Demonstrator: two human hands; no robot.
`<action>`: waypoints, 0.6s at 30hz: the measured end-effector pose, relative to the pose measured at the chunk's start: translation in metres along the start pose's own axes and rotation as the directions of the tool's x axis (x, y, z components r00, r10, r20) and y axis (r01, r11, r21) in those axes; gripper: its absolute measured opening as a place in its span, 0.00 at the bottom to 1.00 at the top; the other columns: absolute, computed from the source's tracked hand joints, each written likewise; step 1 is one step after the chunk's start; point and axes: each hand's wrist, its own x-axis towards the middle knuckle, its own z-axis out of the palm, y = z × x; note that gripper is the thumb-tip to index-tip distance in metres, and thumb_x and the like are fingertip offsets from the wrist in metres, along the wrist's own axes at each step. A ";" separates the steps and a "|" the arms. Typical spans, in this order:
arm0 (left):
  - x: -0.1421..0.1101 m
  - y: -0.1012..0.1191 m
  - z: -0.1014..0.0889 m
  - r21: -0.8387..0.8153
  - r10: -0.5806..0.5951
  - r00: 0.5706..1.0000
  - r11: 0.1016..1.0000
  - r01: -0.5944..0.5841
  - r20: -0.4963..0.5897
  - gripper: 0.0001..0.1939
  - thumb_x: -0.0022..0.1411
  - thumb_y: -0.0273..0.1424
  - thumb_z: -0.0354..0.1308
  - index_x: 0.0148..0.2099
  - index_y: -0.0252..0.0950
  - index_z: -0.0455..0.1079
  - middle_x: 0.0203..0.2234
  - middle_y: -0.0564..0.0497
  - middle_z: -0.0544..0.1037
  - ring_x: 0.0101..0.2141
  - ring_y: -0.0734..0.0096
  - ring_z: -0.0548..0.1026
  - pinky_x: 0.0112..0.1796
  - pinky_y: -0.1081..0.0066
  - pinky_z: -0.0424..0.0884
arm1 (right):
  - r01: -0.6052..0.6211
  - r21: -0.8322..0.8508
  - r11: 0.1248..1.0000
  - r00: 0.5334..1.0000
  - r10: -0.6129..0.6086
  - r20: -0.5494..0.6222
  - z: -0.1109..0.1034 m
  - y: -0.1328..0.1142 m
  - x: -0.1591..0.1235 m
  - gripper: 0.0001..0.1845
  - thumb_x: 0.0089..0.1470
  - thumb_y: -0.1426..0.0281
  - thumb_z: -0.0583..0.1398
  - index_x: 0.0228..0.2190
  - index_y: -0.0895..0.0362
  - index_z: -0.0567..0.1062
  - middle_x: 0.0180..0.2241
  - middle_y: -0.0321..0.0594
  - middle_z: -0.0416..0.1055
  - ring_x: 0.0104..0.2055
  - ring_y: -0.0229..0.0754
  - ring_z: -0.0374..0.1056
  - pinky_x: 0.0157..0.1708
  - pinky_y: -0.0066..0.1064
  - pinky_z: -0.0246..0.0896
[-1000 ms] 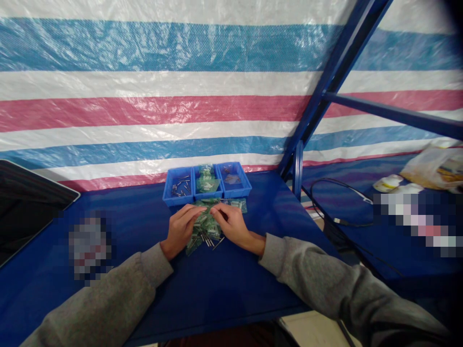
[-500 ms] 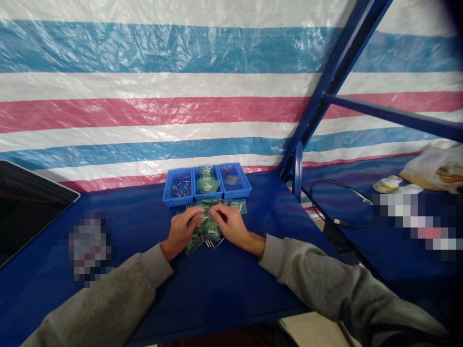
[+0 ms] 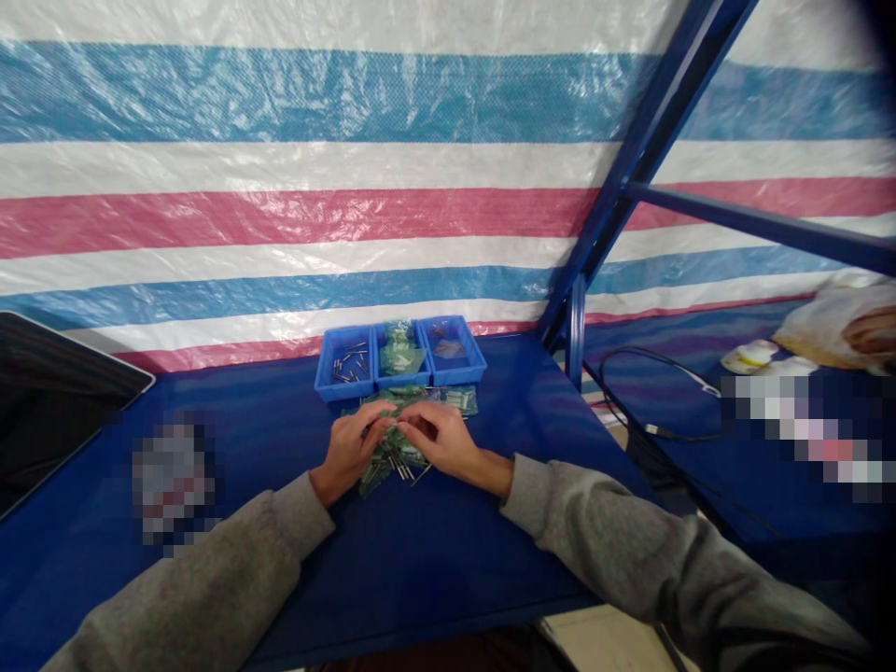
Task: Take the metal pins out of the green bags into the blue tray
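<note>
My left hand [image 3: 348,450] and my right hand [image 3: 445,439] rest side by side on a heap of small green parts and thin metal pins [image 3: 396,457] on the blue table [image 3: 420,551]. The fingertips of both hands meet in a pinch over the heap, closed on a small piece too tiny to name. Just beyond the hands stand three small blue bins: the left bin [image 3: 343,363] holds metal pins, the middle bin [image 3: 400,355] green parts, the right bin [image 3: 452,349] a few dark bits.
A dark screen [image 3: 49,397] lies at the far left. A striped tarp [image 3: 315,187] hangs behind the table. A blue steel frame post [image 3: 575,327] stands at the right, with a black cable loop [image 3: 651,392] and a plastic bag [image 3: 840,322] on the neighbouring table.
My fingertips have curled in and drawn closer together over the heap, from lying flatter to a pinch. Arms and bins have stayed put.
</note>
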 end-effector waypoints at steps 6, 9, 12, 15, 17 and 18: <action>-0.001 -0.002 0.000 0.017 0.005 1.000 1.000 -0.005 0.014 0.11 0.64 0.35 0.50 0.44 0.36 0.69 0.21 0.57 0.75 0.17 0.82 0.70 0.24 0.80 0.66 | 0.094 0.005 0.996 0.995 -0.094 0.022 0.003 0.003 0.000 0.12 0.55 0.62 0.56 0.33 0.57 0.74 0.25 0.37 0.69 0.22 0.34 0.60 0.25 0.26 0.54; -0.001 -0.001 -0.001 0.017 -0.008 1.000 1.000 0.008 0.015 0.11 0.63 0.35 0.50 0.44 0.36 0.69 0.21 0.57 0.75 0.17 0.81 0.70 0.25 0.80 0.67 | 0.102 -0.005 0.995 0.995 -0.102 0.016 0.003 0.004 0.000 0.12 0.56 0.64 0.55 0.34 0.58 0.75 0.26 0.38 0.71 0.24 0.35 0.61 0.26 0.26 0.55; 0.001 0.001 -0.001 0.019 0.001 1.000 1.000 -0.002 0.005 0.12 0.63 0.35 0.50 0.44 0.36 0.69 0.24 0.55 0.77 0.21 0.79 0.73 0.28 0.79 0.69 | 0.078 -0.009 0.997 0.997 -0.079 -0.013 0.002 0.003 0.000 0.11 0.57 0.66 0.54 0.33 0.58 0.75 0.26 0.39 0.71 0.25 0.36 0.63 0.28 0.26 0.57; 0.002 0.003 -0.001 0.040 0.045 0.999 0.998 -0.045 -0.010 0.11 0.62 0.35 0.52 0.44 0.37 0.70 0.32 0.51 0.79 0.29 0.75 0.76 0.34 0.77 0.71 | 0.030 -0.004 1.000 0.996 -0.030 -0.089 0.000 0.000 -0.001 0.12 0.58 0.66 0.53 0.32 0.59 0.74 0.26 0.39 0.71 0.25 0.36 0.64 0.29 0.26 0.58; 0.003 0.004 -0.001 0.041 0.073 0.997 0.997 -0.072 -0.030 0.09 0.61 0.33 0.53 0.43 0.37 0.71 0.34 0.50 0.78 0.33 0.73 0.76 0.37 0.76 0.71 | 0.006 0.003 1.000 0.993 -0.006 -0.121 -0.001 -0.001 -0.001 0.12 0.58 0.66 0.53 0.32 0.59 0.74 0.26 0.39 0.71 0.26 0.36 0.64 0.29 0.26 0.58; 0.004 0.005 -0.001 0.037 0.079 0.996 0.996 -0.078 -0.043 0.08 0.61 0.32 0.54 0.42 0.36 0.71 0.33 0.50 0.78 0.34 0.73 0.76 0.37 0.76 0.70 | 0.002 0.006 1.000 0.992 -0.001 -0.127 -0.001 -0.001 -0.001 0.12 0.58 0.66 0.53 0.31 0.59 0.74 0.26 0.39 0.71 0.25 0.36 0.64 0.29 0.26 0.58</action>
